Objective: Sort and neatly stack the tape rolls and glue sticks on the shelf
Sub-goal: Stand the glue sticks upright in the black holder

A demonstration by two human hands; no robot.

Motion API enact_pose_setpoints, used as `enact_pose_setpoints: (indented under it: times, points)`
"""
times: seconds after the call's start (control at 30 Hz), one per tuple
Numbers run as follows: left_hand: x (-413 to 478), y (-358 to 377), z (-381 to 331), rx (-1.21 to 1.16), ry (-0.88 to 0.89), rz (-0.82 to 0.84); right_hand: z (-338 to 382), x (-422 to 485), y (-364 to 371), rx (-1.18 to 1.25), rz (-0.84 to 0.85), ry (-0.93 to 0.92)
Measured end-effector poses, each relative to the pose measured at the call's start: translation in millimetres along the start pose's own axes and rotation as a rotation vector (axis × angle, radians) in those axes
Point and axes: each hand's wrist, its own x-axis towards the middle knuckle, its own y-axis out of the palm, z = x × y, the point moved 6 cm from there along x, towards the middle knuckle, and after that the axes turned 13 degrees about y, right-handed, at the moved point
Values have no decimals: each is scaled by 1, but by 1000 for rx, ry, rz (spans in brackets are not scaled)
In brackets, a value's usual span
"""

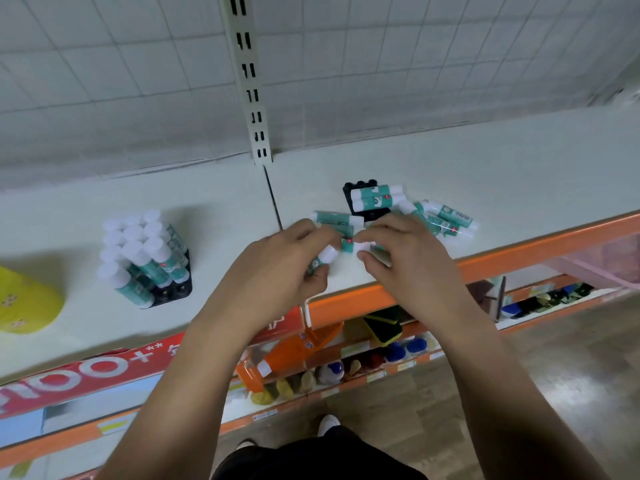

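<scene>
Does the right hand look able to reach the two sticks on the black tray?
Probably yes: the sticks lie just beyond the right hand, nothing between, though its fingers hold another stick.

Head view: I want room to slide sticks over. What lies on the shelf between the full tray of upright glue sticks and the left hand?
Nothing: in the head view only bare white shelf separates the full tray from the left hand.

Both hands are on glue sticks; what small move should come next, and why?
Probably carry the glue stick in the left hand to the black tray behind and stand it there: the filled tray at left holds sticks upright, while this one has two lying across it.
</scene>
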Motion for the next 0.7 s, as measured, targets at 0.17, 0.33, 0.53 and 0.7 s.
enact_pose_setpoints:
  times: [0.17,0.33,0.53,0.7]
  points:
    - [-9,-13,7,-21,-1,-71,8,3,19,-101,0,9]
    - [-15,-15,11,-69,-4,-112,16,-1,21,-42,7,-24]
    - [-15,-16,11,-82,7,-113,16,-4,25,-132,32,3]
    - [-14,-14,8,-88,22,-109,18,-8,18,29,40,5]
